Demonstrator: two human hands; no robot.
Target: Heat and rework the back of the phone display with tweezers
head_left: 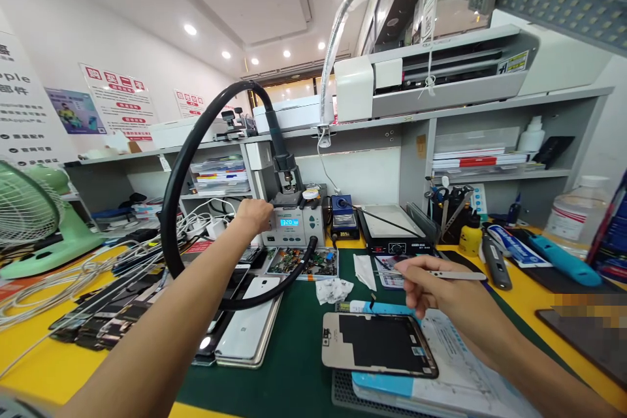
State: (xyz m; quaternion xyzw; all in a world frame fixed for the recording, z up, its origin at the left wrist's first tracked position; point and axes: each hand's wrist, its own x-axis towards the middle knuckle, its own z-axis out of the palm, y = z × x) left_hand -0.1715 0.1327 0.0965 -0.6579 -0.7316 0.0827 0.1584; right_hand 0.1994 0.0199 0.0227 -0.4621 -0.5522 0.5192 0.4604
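My left hand (255, 214) is stretched forward to the left side of a hot air rework station (296, 225) whose blue display reads 320. Its fingertips are mostly hidden at the station's edge. My right hand (431, 284) is closed on metal tweezers (458, 275), held roughly level with the tips pointing left. Below it lies a phone screen (379, 343), back side up, with a dark panel and small parts along its edges. The screen rests on a blue-and-white pad (382, 384). Crumpled white tissue (334, 290) lies just beyond the screen.
A black hose (171, 209) arches from the station to a hot air handle (280, 144) in its stand. Stacked phones (249, 320) lie left; a tray of circuit boards (304, 262) sits in front of the station. A yellow bottle (470, 235) stands right. A lamp (553, 6) hangs overhead.
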